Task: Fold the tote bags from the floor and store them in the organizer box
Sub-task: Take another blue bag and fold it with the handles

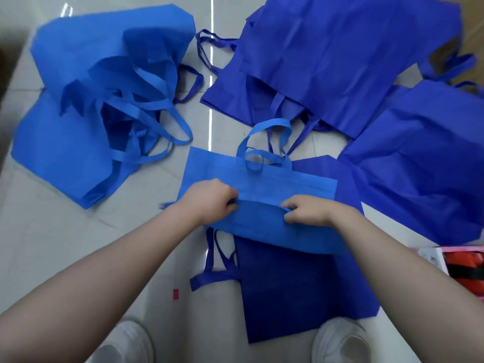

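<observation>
A light blue tote bag [262,179] lies on the floor in front of me, its handles pointing away. Its near edge is lifted and doubled over. My left hand [209,199] grips that raised edge on the left, and my right hand [309,209] pinches it on the right. Under it lies a dark blue tote bag [288,292] with handles to the left. The organizer box [432,255] shows at the right edge, white with a pink rim, holding red and black things.
A heap of light blue tote bags [91,106] lies at the left, with tangled handles. Dark blue tote bags [327,56] spread across the back and right [424,163]. My white shoes [340,341] stand at the bottom. A small pink scrap [175,294] lies on the glossy tile floor.
</observation>
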A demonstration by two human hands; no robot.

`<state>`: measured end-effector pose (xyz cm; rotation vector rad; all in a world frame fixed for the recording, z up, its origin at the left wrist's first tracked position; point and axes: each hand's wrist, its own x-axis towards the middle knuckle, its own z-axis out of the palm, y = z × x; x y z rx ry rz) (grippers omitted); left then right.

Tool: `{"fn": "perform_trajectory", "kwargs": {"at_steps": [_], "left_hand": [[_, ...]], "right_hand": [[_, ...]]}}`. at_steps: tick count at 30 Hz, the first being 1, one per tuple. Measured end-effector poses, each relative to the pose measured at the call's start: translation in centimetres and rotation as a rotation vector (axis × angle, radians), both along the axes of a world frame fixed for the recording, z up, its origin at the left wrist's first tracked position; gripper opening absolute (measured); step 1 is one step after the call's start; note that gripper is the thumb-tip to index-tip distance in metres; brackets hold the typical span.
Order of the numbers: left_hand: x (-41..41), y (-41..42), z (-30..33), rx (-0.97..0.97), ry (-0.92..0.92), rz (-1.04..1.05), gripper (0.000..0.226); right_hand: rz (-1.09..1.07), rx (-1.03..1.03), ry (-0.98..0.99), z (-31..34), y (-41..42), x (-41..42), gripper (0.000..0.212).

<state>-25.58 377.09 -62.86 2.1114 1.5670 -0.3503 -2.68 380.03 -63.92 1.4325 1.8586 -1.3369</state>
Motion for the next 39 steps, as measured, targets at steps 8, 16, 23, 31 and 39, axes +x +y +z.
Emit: {"fn": "perform_trajectory", "kwargs": {"at_steps": [8, 16, 23, 31, 39], "left_hand": [[0.6, -2.8, -6.9, 0.573, 0.033, -0.125, 0.045], [1.5, -0.6, -10.6, 0.025, 0.071, 0.14, 0.068], [3.3, 0.2, -13.4, -0.093, 0.035, 0.25, 0.095], [3.8, -2.2, -13.2, -0.072, 0.1, 0.253, 0.103], [2.5, -5.0, -13.3, -0.093, 0.101, 0.225, 0.104]], "right_hand": [[0.154, 0.784, -0.38, -3.0, 1.3, -0.3, 0.019], [-0.115, 0.625, -0.368, -7.5, 4.5, -0.5, 0.047], [-0.001, 0.565, -0.358, -10.3, 3.8, -1.3, 0.104], [0.108, 0.92, -0.181, -10.3, 0.0, -2.6, 0.07], [0.25, 0.615, -0.05, -9.4, 1.5, -3.4, 0.044]]}}
